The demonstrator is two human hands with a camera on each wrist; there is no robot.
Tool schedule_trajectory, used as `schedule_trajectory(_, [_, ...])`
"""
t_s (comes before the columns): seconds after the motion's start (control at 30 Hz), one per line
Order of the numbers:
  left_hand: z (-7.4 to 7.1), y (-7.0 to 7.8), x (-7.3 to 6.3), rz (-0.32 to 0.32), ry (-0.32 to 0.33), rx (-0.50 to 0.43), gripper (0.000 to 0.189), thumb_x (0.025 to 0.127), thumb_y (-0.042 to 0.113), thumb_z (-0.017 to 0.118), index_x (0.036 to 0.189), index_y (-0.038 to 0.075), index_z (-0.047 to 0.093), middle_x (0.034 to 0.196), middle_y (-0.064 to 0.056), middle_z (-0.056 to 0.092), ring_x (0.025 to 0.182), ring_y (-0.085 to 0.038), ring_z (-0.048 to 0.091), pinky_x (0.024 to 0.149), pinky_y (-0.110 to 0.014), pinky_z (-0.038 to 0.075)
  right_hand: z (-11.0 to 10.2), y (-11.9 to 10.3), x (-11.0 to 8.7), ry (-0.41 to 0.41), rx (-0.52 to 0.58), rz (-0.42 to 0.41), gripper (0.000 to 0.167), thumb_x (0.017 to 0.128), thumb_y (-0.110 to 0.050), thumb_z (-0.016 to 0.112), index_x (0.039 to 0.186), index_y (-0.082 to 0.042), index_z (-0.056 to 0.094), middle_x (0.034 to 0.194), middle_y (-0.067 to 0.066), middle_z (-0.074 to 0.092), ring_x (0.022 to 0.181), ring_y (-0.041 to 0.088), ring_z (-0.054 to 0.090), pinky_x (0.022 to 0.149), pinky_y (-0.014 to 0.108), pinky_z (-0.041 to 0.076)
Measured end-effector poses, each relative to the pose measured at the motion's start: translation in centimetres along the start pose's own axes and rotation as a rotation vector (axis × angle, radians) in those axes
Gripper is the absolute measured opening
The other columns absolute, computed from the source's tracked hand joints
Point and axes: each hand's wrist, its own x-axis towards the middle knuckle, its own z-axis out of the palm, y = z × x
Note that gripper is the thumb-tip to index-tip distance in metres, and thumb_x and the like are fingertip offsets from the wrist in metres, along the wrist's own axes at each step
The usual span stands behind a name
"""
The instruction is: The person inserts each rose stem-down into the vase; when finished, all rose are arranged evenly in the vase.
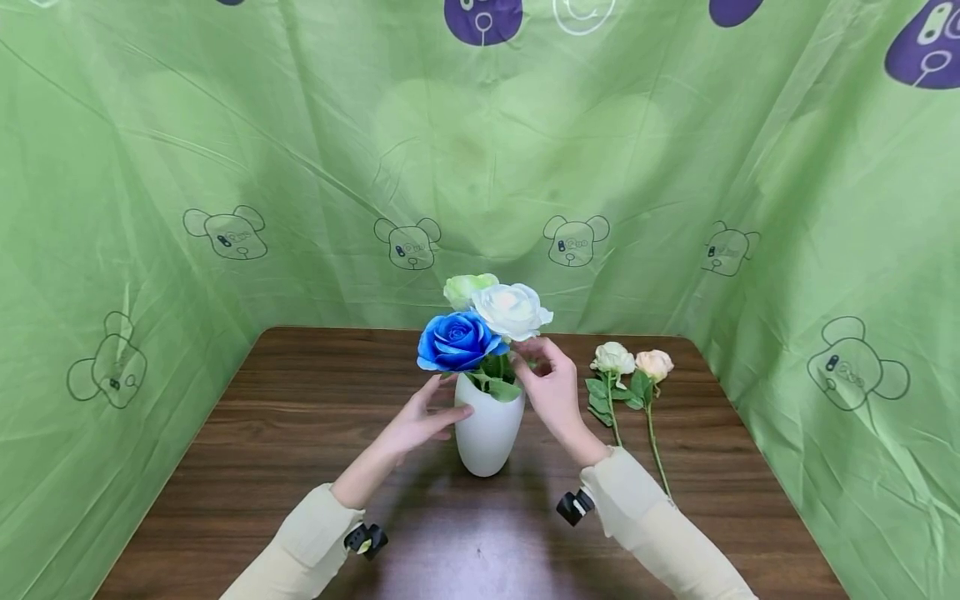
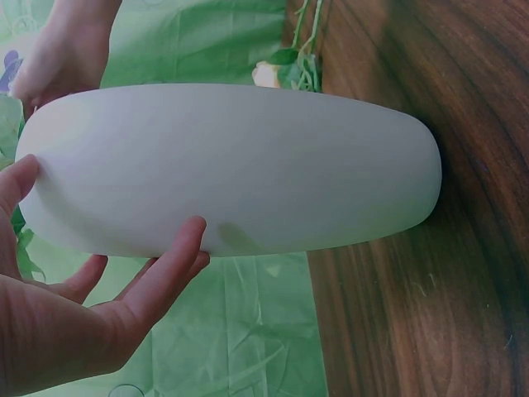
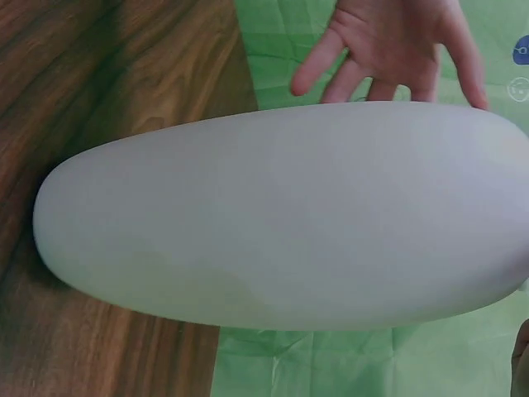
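On the wooden surface [image 1: 300, 467], 3 flowers [image 1: 487, 318] stand in a white vase [image 1: 489, 433]; 2 loose flowers [image 1: 613, 358] lie alongside, apparently left to add. Left hand [image 1: 423, 418] touches the vase, fingers spread — right hand [image 1: 553, 385] bends at its mouth, grip unclear.

Head view: bright, broad illumination, source out of frame; pale light patches with dimmer bands on the green cloth [image 1: 487, 142]; whitish glare at the near part of the wooden table [image 1: 300, 408], soft-edged shadows around the white vase [image 1: 489, 433]; petals of the white rose [image 1: 513, 312] near washed-out; wide-angle stretching toward the side edges. Wrist views: dimmer, muted, low in contrast; smooth grey shading across the vase; backgrounds slightly soft; dark shadow at its base.
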Motion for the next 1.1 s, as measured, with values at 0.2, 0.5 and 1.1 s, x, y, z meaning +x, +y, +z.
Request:
schedule_trajectory(0.2, [0.0,0.0,0.0,0.006,0.0,0.002,0.07,0.083,0.017,0.063,0.139,0.005,0.021,0.132,-0.019,0.035,0.106,-0.035,0.047,0.075,-0.046,0.046,0.1,-2.0,0.3,-0.033,0.04,0.02,0.009,0.075,0.008,0.062,0.084,0.008,0.065,0.079,0.011,0.056,0.068,0.009,0.048,0.049,0.021,0.039])
schedule_trajectory(0.5, [0.1,0.0,0.1,0.003,-0.002,-0.009,0.071,0.083,0.018,0.063,0.138,0.004,0.021,0.132,-0.019,0.034,0.108,-0.035,0.045,0.075,-0.046,0.046,0.6,-1.9,0.8,-0.059,0.019,0.094,0.008,0.075,0.007,0.064,0.082,0.008,0.066,0.082,0.011,0.056,0.07,0.014,0.048,0.06,0.024,0.042])
schedule_trajectory(1.1, [0.1,0.1,0.0,-0.011,0.001,-0.007,0.071,0.083,0.018,0.063,0.139,0.005,0.021,0.133,-0.019,0.033,0.109,-0.035,0.044,0.078,-0.05,0.044,-1.3,-0.3,0.6,-0.062,0.127,0.095,0.011,0.078,0.008,0.062,0.087,0.012,0.062,0.082,0.02,0.056,0.068,0.009,0.053,0.06,0.018,0.045])
